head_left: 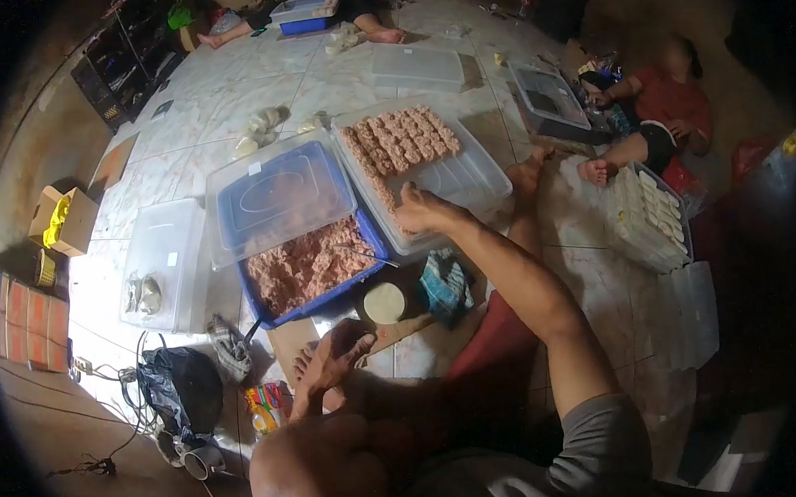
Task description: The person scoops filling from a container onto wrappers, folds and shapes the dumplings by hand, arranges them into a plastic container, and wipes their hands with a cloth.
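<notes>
no words or numbers can be read

there is no text that i can read with certainty. one small white label (254, 169) is on the cloudy lid (281, 220) above the blue box (330, 299), and another white label (172, 258) is on the clear container (158, 296) at the left. the red and yellow packet (265, 408) carries some colored print, but its letters are too small and blurred for reading.
</notes>
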{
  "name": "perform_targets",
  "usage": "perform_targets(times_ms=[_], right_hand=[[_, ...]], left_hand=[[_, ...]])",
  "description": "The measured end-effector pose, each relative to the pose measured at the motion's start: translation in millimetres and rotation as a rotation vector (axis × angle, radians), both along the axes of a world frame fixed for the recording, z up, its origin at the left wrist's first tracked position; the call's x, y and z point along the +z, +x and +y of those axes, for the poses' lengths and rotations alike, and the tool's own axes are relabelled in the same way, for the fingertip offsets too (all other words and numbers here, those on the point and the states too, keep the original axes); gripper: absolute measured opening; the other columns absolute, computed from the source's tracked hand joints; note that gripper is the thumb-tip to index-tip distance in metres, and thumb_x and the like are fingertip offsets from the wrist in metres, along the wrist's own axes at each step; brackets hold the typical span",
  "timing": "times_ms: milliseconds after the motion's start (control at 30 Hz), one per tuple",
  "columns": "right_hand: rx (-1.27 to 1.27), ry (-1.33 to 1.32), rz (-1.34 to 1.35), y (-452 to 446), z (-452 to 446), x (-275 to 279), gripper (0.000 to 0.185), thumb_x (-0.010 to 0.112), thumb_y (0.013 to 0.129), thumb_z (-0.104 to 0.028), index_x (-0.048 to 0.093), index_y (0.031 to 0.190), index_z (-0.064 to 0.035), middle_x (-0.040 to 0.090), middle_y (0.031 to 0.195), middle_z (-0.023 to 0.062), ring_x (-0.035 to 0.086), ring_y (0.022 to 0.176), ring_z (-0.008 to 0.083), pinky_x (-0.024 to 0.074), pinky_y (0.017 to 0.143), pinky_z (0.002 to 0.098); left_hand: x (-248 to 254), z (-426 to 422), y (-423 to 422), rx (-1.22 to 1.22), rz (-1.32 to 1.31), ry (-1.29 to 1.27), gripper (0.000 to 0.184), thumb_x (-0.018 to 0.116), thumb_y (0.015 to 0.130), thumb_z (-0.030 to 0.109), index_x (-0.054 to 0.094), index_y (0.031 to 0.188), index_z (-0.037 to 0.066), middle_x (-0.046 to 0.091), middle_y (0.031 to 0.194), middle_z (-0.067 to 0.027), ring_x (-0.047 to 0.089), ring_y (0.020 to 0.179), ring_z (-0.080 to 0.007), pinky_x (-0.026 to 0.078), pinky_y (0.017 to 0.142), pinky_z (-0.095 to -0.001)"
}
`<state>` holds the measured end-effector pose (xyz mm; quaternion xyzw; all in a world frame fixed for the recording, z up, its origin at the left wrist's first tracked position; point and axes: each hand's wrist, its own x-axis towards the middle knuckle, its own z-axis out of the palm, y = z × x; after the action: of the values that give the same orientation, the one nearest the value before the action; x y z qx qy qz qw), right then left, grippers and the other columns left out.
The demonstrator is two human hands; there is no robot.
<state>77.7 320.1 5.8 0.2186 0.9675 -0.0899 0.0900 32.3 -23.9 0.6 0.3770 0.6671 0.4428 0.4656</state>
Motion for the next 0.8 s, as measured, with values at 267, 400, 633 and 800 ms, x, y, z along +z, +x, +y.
perform_targets(times_ms=[267, 400, 633, 800], right_hand=[[-0.491, -0.479, -0.059, 7, -8, 69, 0.032, 0.052, 0.083, -0.015, 0.069, 0.094, 0.0092, 0.07, 0.088, 0.0313, 0.072, 0.081, 0.0402, 0.0551, 0.075, 0.0486], [-0.421, -0.283, 0.18, -6, 75, -23, 0.049, 0.049, 0.092, -0.023, 0.059, 0.125, 0.0116, 0.061, 0.127, 0.0348, 0.062, 0.118, 0.0442, 0.0498, 0.1, 0.0456], [-0.44, -0.767, 0.791, -14, -11, 4, 0.07, 0.036, 0.103, -0.052, 0.028, 0.154, -0.004, 0.03, 0.149, 0.0272, 0.029, 0.14, 0.0351, 0.0242, 0.115, 0.0416], [-0.303, -0.922, 0.737, -10, -25, 41, 0.084, 0.032, 0.103, -0.06, 0.014, 0.16, -0.001, 0.015, 0.164, 0.0269, 0.016, 0.153, 0.0299, 0.02, 0.122, 0.0378]], left_hand=[[-9, -3, -2, -0.012, -0.021, 0.024, 0.043, 0.067, 0.098, 0.037, 0.063, 0.117, -0.001, 0.069, 0.106, -0.0104, 0.062, 0.097, -0.0172, 0.05, 0.086, -0.0327], [-4, -2, -3, 0.005, 0.018, -0.059, 0.042, 0.068, 0.097, 0.034, 0.063, 0.117, -0.002, 0.07, 0.109, -0.0106, 0.063, 0.1, -0.0156, 0.051, 0.086, -0.0323], [-7, 4, 3, -0.031, -0.09, -0.009, 0.042, 0.068, 0.097, 0.034, 0.064, 0.121, -0.001, 0.071, 0.11, -0.0112, 0.064, 0.1, -0.0178, 0.051, 0.087, -0.0327], [-23, 5, 1, -0.005, -0.045, -0.067, 0.044, 0.068, 0.097, 0.036, 0.064, 0.12, -0.001, 0.071, 0.11, -0.0129, 0.065, 0.102, -0.0193, 0.051, 0.09, -0.0344]])
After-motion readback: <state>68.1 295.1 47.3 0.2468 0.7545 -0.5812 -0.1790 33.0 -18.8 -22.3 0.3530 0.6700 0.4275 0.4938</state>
